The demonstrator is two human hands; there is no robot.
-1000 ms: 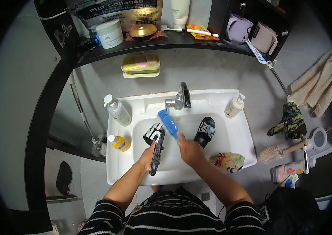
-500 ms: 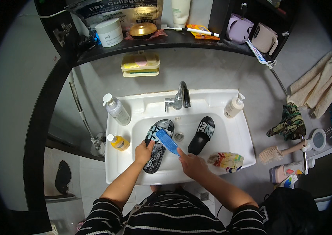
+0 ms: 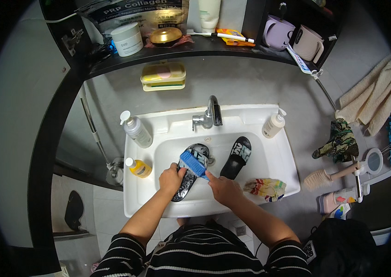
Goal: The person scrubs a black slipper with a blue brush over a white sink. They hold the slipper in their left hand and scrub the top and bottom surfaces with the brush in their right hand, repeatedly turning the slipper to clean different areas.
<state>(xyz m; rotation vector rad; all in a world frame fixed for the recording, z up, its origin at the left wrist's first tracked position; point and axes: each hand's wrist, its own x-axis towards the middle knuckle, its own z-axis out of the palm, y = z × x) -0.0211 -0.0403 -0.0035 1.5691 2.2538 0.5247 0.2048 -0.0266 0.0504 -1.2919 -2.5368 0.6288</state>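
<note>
Slide sandal [image 3: 191, 171], black and wet, is laid sole-side against the basin floor of the white sink [image 3: 278, 161], just at seven o'clock from the drain, so that it is braced for scrubbing. A second black sandal [image 3: 237, 157] is left leaning at three o'clock from it, apart from the work. The left hand [image 3: 171, 179] is closed around the near end of the first sandal, apparently to keep it from sliding. The right hand [image 3: 223, 188] is pinched on the handle of a blue scrub brush [image 3: 193, 164], which is pressed bristles-down across the sandal. A crumpled colourful cloth [image 3: 265, 188] is set on the rim at four o'clock. Pump bottles [image 3: 136, 129] are kept at the corners, clear of the basin.
</note>
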